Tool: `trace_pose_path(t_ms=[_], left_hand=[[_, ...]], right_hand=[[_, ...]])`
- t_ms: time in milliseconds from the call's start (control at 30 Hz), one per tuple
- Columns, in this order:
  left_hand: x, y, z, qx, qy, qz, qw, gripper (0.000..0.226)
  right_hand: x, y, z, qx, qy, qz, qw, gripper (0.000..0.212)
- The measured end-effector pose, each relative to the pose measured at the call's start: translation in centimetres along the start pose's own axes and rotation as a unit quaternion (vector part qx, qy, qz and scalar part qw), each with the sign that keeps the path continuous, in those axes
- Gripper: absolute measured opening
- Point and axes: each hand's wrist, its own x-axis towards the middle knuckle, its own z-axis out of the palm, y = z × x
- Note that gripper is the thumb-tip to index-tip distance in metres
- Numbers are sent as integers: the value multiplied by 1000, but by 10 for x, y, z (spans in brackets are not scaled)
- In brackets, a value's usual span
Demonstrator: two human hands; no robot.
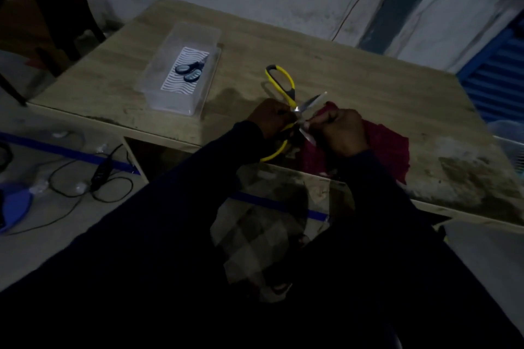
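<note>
Yellow-and-black scissors (283,85) are held spread open above the wooden table (368,88). My left hand (269,119) grips them near the pivot, by the lower handle. My right hand (344,130) pinches one of the blades, its fingers curled at the steel. A red cloth (391,147) lies on the table under and behind my right hand. The other blade points up and to the right.
A clear plastic box (158,88) stands at the table's left and holds a small dark pair of scissors (190,70). Black cables and an adapter (99,173) lie on the floor at left. A blue shutter (499,76) is at the right.
</note>
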Motion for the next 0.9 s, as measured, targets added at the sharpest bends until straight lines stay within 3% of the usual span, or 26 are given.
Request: trace_pose_path(t_ms=[133,267,367,467,600,700,767,833,900], left_hand=[[-2,-3,0,-18,2,-4,1000,44],[-4,2,0,10,-8,11,1000,40],[-3,5,0,18,-11,12,1000,36],[-9,6,-1,-42,15,-3,999,33],[-10,3,1,-40,-5,-3,999,40],[-7,11,-1,26,-27,-4,999,30],[-9,13,-1,37,-27,-1,999,38],[-12,12,-1,-4,-2,-15,1000,26],[-13,7,-1,-39,11,-25,999,29]], right_hand=[[-3,8,4,23,14,19,999,14],[-21,20,-18,-16,-48,41,998,14],[-6,7,-3,-5,-6,7,1000,19],[4,2,11,0,31,-8,999,19],[-21,22,-18,0,-35,60,998,13],[-20,18,-14,-13,-34,29,999,11],[-7,5,-1,7,-2,-2,1000,9],[5,-3,8,-4,10,-24,1000,9],[4,4,7,-25,-18,-57,998,8]])
